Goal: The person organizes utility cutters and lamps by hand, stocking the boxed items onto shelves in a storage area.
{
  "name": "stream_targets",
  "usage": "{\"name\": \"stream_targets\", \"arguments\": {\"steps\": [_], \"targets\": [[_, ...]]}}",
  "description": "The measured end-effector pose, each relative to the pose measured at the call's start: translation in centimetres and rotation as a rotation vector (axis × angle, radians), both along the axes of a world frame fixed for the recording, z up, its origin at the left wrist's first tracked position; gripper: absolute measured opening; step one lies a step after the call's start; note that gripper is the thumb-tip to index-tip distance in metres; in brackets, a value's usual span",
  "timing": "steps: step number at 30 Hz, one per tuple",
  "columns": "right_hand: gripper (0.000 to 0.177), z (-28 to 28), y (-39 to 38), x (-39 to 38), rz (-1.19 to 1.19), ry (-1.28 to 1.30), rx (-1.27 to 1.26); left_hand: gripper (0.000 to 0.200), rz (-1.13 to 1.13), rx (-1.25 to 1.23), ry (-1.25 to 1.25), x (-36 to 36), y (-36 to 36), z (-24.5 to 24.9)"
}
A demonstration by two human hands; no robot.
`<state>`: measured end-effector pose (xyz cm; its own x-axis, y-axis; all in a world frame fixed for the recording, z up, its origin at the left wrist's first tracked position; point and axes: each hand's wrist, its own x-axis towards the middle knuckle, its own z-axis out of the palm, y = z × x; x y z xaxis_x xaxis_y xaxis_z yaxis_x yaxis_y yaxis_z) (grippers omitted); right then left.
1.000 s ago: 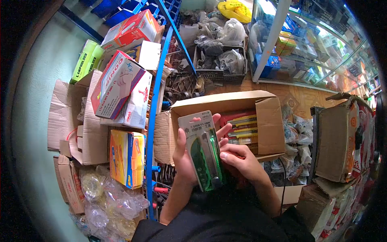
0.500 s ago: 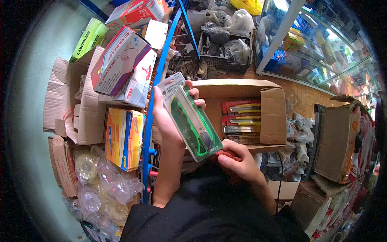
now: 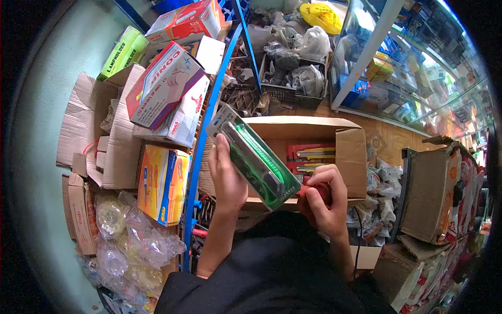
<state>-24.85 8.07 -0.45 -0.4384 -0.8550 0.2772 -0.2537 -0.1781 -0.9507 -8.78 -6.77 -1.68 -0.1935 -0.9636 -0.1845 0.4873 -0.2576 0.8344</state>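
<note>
My left hand (image 3: 226, 175) grips a blister pack with a green utility knife (image 3: 252, 157), held tilted over an open cardboard box (image 3: 350, 152). The pack's card top points up-left. My right hand (image 3: 325, 201) is closed around a small red object (image 3: 308, 191) right at the pack's lower end, near the box's front edge. Inside the box lie more carded knives with red and yellow packaging (image 3: 312, 156).
Stacked cartons (image 3: 167, 91) and a yellow box (image 3: 163, 183) sit left of a blue shelf rail (image 3: 201, 152). Plastic-wrapped tape rolls (image 3: 128, 243) lie lower left. A glass display case (image 3: 413, 63) stands upper right, brown cartons (image 3: 431, 193) at the right.
My left hand turned the green knife pack more edge-on and held it over the box. My right hand moved up to the pack's lower end, closed on the red object.
</note>
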Motion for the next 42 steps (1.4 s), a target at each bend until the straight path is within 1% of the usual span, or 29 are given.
{"name": "stream_targets", "arguments": {"steps": [2, 3, 4, 5, 6, 7, 9, 11, 12, 14, 15, 16, 17, 19, 21, 22, 24, 26, 27, 28, 31, 32, 33, 34, 36, 38, 39, 40, 42], "targets": [[0.012, 0.8, -0.5, 0.2, -0.047, 0.098, -0.027, 0.035, 0.058, -0.007, -0.073, 0.4, -0.3, -0.3], [0.010, 0.7, -0.8, 0.3, -0.172, 0.101, -0.028, 0.033, 0.061, -0.038, -0.020, 0.3, -0.6, 0.4], [0.008, 0.4, -1.0, 0.2, -0.295, 0.103, -0.028, 0.032, 0.129, -0.014, -0.002, 0.5, -1.0, 0.6], [0.006, 0.1, -0.6, -0.1, -0.346, -0.100, 0.045, 0.032, 0.134, -0.027, -0.026, 1.0, -1.3, 0.6], [0.009, 0.7, -0.9, 0.0, -0.400, -0.162, -0.029, 0.031, 0.141, -0.041, -0.046, 1.4, -1.4, 0.5], [0.012, -0.4, -0.6, -0.2, -0.351, -0.075, -0.042, 0.035, 0.156, -0.066, -0.169, 1.3, -1.3, 0.9], [0.019, -0.8, -0.4, 0.1, -0.211, 0.142, -0.077, 0.040, 0.093, -0.190, -0.444, 1.1, -0.6, 0.2], [0.026, 1.1, -1.4, 2.2, -0.024, 0.396, -0.117, 0.047, -0.011, -0.371, -0.743, 0.2, 0.7, 1.1], [0.030, 1.1, -2.0, 3.2, 0.022, 0.368, -0.065, 0.047, -0.104, -0.399, -0.737, -0.3, 1.3, 1.6], [0.027, 0.8, -3.6, 3.6, -0.087, 0.384, -0.107, 0.047, -0.285, -0.454, -0.720, -0.7, 2.8, 1.8], [0.026, 0.7, -4.6, 3.1, -0.179, 0.390, -0.123, 0.045, -0.290, -0.583, -0.702, -0.6, 3.2, 0.8], [0.024, 0.7, -5.7, 2.5, -0.272, 0.393, -0.141, 0.045, -0.277, -0.568, -0.706, -0.7, 3.8, 1.0], [0.022, 1.6, -6.2, 2.1, -0.279, 0.296, -0.054, 0.045, -0.267, -0.552, -0.711, -0.7, 4.5, 1.5], [0.023, 0.8, -5.8, 2.9, -0.201, 0.266, -0.047, 0.044, -0.228, -0.534, -0.759, -0.6, 4.5, 1.9], [0.027, -0.1, -4.7, 4.5, -0.150, 0.241, -0.066, 0.044, -0.174, -0.377, -0.712, -0.1, 3.2, 0.9], [0.029, -0.6, -3.7, 5.2, -0.089, 0.226, -0.011, 0.043, -0.146, -0.295, -0.691, 0.2, 2.6, 0.4], [0.026, -0.7, -2.8, 5.5, -0.053, 0.165, 0.081, 0.043, -0.169, -0.399, -0.725, 0.2, 2.2, 0.1], [0.022, -0.7, -3.9, 4.2, -0.117, 0.177, 0.072, 0.043, -0.251, -0.553, -0.776, 0.1, 3.0, 0.3], [0.020, -0.6, -4.9, 3.3, -0.223, 0.256, 0.030, 0.043, -0.321, -0.532, -0.787, 0.0, 3.7, 0.6], [0.021, 0.0, -5.7, 2.7, -0.256, 0.187, 0.075, 0.042, -0.303, -0.531, -0.797, -0.1, 4.0, 0.5], [0.031, -0.3, -5.9, 3.5, -0.218, 0.331, -0.001, 0.043, -0.249, -0.518, -0.817, -0.6, 3.9, 1.0], [0.037, -0.8, -5.1, 4.2, -0.179, 0.398, -0.011, 0.043, -0.244, -0.475, -0.760, -0.7, 3.5, 1.2], [0.046, -1.2, -4.4, 4.8, -0.160, 0.390, -0.027, 0.043, -0.238, -0.426, -0.706, -0.8, 3.2, 1.3], [0.048, -1.4, -3.8, 4.9, -0.115, 0.419, -0.031, 0.043, -0.230, -0.376, -0.654, -0.7, 3.0, 1.3], [0.045, -1.4, -3.3, 4.5, -0.065, 0.441, -0.027, 0.042, -0.224, -0.363, -0.653, -0.5, 3.2, 0.4], [0.040, -1.6, -4.4, 3.5, -0.119, 0.363, -0.025, 0.041, -0.245, -0.411, -0.682, -0.7, 3.9, -0.2], [0.035, -1.0, -5.1, 3.1, -0.196, 0.300, -0.006, 0.045, -0.365, -0.443, -0.706, -0.4, 4.1, -0.5], [0.034, -1.2, -5.9, 2.5, -0.239, 0.267, -0.032, 0.046, -0.379, -0.357, -0.590, -0.5, 4.5, -0.5], [0.034, -1.1, -6.4, 2.1, -0.184, 0.103, 0.006, 0.050, -0.392, -0.186, -0.356, -1.1, 5.3, -0.6]]}}
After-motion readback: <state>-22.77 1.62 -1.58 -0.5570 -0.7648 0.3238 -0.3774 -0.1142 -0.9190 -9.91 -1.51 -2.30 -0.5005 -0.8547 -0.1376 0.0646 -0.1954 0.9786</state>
